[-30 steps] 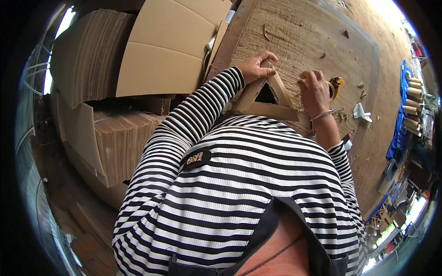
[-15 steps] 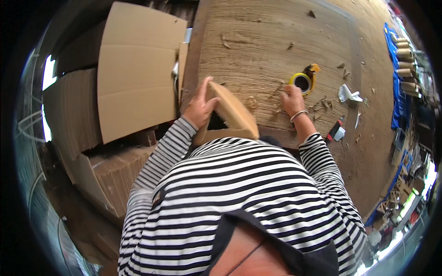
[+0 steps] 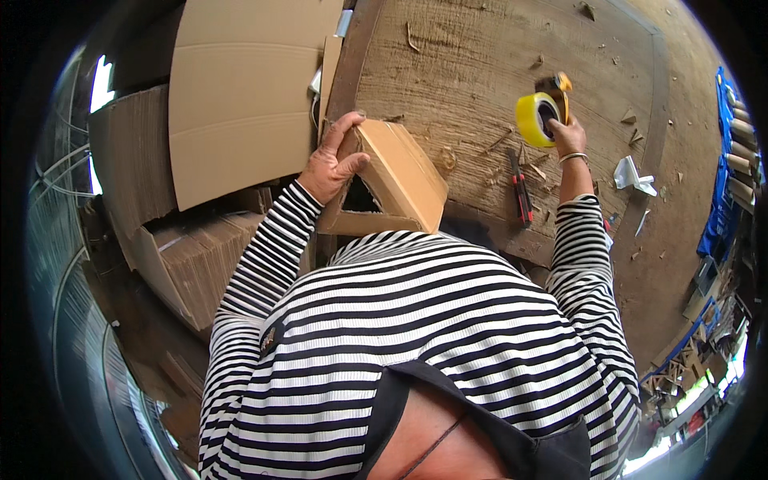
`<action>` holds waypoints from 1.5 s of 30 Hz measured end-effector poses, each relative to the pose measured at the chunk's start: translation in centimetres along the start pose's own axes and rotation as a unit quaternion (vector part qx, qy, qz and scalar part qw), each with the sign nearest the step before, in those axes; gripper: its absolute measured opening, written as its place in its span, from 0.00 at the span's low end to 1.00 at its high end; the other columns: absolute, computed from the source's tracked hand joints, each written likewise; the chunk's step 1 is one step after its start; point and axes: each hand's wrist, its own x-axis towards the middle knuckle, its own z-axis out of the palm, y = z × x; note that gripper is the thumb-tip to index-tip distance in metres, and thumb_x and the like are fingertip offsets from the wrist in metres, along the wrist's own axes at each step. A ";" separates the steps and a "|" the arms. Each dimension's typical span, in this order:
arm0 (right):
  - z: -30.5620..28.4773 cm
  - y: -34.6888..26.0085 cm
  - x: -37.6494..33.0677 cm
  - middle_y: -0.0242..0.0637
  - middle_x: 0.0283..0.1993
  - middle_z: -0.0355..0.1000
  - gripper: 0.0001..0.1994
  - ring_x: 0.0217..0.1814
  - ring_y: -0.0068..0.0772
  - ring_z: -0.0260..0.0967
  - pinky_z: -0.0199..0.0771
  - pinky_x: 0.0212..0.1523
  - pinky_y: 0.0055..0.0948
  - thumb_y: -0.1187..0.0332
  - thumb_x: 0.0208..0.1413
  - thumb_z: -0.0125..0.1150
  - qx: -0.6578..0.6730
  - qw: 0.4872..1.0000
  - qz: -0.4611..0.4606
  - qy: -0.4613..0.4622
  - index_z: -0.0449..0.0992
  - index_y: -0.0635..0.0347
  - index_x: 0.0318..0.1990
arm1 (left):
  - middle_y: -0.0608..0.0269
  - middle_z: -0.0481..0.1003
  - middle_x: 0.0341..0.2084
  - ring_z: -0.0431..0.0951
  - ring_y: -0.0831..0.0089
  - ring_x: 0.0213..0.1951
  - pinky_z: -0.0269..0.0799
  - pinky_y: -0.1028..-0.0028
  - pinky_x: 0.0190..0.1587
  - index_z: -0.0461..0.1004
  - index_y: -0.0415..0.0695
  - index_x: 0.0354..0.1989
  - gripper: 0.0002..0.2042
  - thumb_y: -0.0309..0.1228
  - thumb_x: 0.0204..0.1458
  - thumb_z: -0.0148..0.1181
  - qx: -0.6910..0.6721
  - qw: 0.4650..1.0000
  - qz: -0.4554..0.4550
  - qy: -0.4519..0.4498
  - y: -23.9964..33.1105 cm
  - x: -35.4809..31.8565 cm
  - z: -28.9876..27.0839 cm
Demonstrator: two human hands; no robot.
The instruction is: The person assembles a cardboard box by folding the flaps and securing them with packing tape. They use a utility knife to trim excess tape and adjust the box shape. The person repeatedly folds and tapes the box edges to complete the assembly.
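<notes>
My left hand (image 3: 330, 164) grips the upper left edge of a small brown cardboard box (image 3: 402, 172), thumb on one side of the wall and fingers on the other. The box stands tilted against my front, and a dark gap shows inside it. In my right hand (image 3: 568, 138) is a tape dispenser (image 3: 552, 88) with a roll of yellow tape (image 3: 534, 120), raised over the right part of the table. Left of my right forearm, a red and black utility knife (image 3: 521, 192) lies on the wood.
Cardboard scraps (image 3: 629, 117) and a crumpled white piece (image 3: 634, 176) lie about the wooden table (image 3: 456, 72). A large cardboard sheet (image 3: 244, 96) stands at the left, above stacked flat cardboard (image 3: 212, 260). Brown rolls (image 3: 741, 152) and blue sheeting (image 3: 716, 200) are at the far right.
My right hand has taken up the tape dispenser and moved right with it. The utility knife now shows where that hand and wrist were. The box has shifted slightly in my left hand.
</notes>
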 end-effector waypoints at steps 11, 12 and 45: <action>0.2 -17.8 -17.8 0.40 0.60 0.62 0.37 0.63 0.34 0.59 0.56 0.63 0.31 0.80 0.38 0.61 0.397 0.848 -0.243 -0.253 0.57 0.64 0.63 | 0.51 0.57 0.60 0.55 0.58 0.63 0.50 0.64 0.64 0.54 0.48 0.63 0.30 0.44 0.54 0.56 0.018 1.000 0.011 0.007 1.3 0.7 0.1; 0.9 -18.0 -18.8 0.40 0.61 0.61 0.38 0.64 0.35 0.58 0.55 0.64 0.32 0.81 0.38 0.60 0.391 0.841 -0.255 -0.274 0.57 0.64 0.63 | 0.48 0.56 0.60 0.56 0.54 0.62 0.52 0.63 0.64 0.54 0.47 0.62 0.30 0.40 0.52 0.58 0.020 0.999 0.041 0.024 0.9 0.7 0.4; -1.8 -28.3 -21.5 0.40 0.28 0.64 0.39 0.24 0.37 0.64 0.65 0.24 0.30 0.76 0.26 0.70 -0.187 0.811 -0.504 -0.232 0.69 0.54 0.56 | 0.69 0.58 0.10 0.60 0.78 0.18 0.67 0.67 0.51 0.61 0.47 0.12 0.19 0.36 0.57 0.46 -0.727 0.684 -0.019 -0.049 -5.5 -1.0 0.5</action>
